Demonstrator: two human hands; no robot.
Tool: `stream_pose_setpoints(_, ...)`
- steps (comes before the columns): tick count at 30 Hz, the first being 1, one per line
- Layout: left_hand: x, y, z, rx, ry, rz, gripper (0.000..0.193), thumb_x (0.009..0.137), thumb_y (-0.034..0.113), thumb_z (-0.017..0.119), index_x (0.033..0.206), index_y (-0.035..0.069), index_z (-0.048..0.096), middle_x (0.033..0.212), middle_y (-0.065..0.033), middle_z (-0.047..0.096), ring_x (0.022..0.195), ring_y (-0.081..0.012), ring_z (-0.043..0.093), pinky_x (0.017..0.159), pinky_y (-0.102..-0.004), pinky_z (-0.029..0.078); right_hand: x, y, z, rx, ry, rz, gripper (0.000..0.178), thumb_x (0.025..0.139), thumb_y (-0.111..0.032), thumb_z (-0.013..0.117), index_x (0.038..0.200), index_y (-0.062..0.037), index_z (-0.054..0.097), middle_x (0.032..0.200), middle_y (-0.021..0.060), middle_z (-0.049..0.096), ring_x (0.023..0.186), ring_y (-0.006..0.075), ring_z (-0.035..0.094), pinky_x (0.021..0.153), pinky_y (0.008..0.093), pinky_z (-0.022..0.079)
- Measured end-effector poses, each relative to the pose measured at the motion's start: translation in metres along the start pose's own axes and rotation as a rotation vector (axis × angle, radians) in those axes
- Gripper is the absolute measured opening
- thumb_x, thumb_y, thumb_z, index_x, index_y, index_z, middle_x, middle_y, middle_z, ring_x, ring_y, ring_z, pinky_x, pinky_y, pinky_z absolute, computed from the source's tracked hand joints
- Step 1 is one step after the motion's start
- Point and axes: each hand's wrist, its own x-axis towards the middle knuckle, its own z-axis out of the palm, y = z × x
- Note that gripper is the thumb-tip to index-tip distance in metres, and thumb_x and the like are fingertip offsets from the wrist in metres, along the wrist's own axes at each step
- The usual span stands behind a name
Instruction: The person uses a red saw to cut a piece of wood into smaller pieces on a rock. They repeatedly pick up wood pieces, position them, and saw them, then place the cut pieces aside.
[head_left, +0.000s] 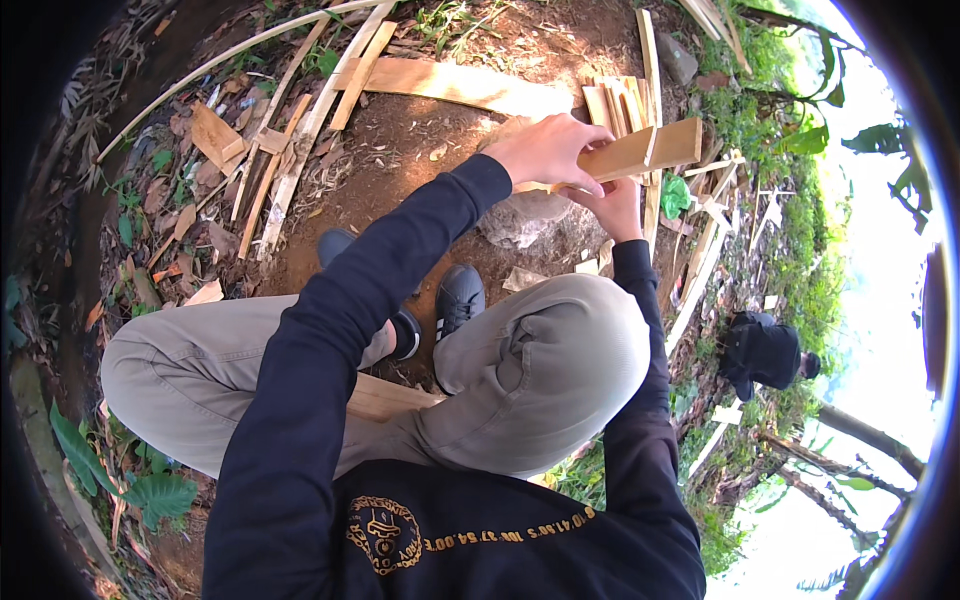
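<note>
A short, flat wooden board (672,146) is held up in front of me, tilted a little with its far end to the right. My left hand (545,153) grips its left end, thumb below and fingers over the top edge. From underneath, my right hand (618,207) holds the same board near its middle, the fingers partly hidden behind it. A pale rock (520,228) lies on the ground just below my hands. Beyond the board stands a bundle of short wooden pieces (612,104), partly covered by it.
A long plank (450,82) lies across the dirt ahead. Long wooden strips (310,130) lie to the left among leaves and scraps, and another strip (652,60) runs along the right. A green plastic bag (676,196) is beside it. Another person (762,350) in dark clothes is farther right.
</note>
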Motion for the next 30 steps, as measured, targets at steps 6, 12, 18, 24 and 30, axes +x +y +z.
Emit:
stream_pose_setpoints(6,0.003,0.0,0.0,0.017,-0.009,0.007,0.07,0.069,0.038,0.089,0.129,0.008,0.066,0.108,-0.0145,0.076,0.099,-0.0298,0.074,0.09,-0.0395,0.057,0.001,0.002,-0.005,-0.067,0.003,-0.067,0.068,0.072,-0.012,0.092,0.131,0.0009,0.06,0.124,0.0096,0.068,0.11,0.0168,0.067,0.094,0.0348,0.055)
stream_pose_setpoints(12,0.004,0.004,-0.006,0.065,-0.015,0.004,0.067,0.07,0.043,0.087,0.125,0.01,0.068,0.105,-0.014,0.076,0.095,-0.0285,0.074,0.087,-0.0394,0.058,0.007,0.0,-0.006,-0.313,0.019,-0.207,0.074,0.07,-0.02,0.094,0.131,0.0007,0.058,0.125,0.0104,0.067,0.112,0.0199,0.066,0.095,0.036,0.054)
stream_pose_setpoints(18,-0.017,0.071,-0.006,0.176,0.146,0.229,0.068,0.067,0.044,0.086,0.119,0.003,0.069,0.107,-0.0142,0.071,0.098,-0.0309,0.065,0.092,-0.0404,0.051,-0.047,-0.026,-0.005,-0.32,0.147,-0.42,0.076,0.068,-0.017,0.091,0.134,-0.0027,0.057,0.125,0.014,0.066,0.117,0.0255,0.064,0.1,0.0401,0.052)
stream_pose_setpoints(24,-0.019,0.147,-0.021,-0.005,0.357,0.455,0.066,0.064,0.032,0.092,0.118,0.002,0.07,0.103,-0.0119,0.071,0.092,-0.0288,0.067,0.083,-0.0377,0.055,-0.07,-0.071,-0.003,0.148,0.128,-0.276,0.079,0.067,-0.015,0.092,0.136,-0.0022,0.054,0.127,0.0146,0.065,0.12,0.0261,0.063,0.102,0.0406,0.051)
stream_pose_setpoints(30,-0.023,0.166,-0.031,0.029,0.38,0.482,0.062,0.063,0.027,0.092,0.116,0.003,0.071,0.1,-0.0096,0.071,0.087,-0.0262,0.067,0.078,-0.0365,0.056,-0.067,-0.09,0.001,0.36,0.118,-0.222,0.083,0.067,-0.013,0.093,0.138,-0.0017,0.052,0.129,0.0153,0.064,0.122,0.0267,0.061,0.104,0.0411,0.05)
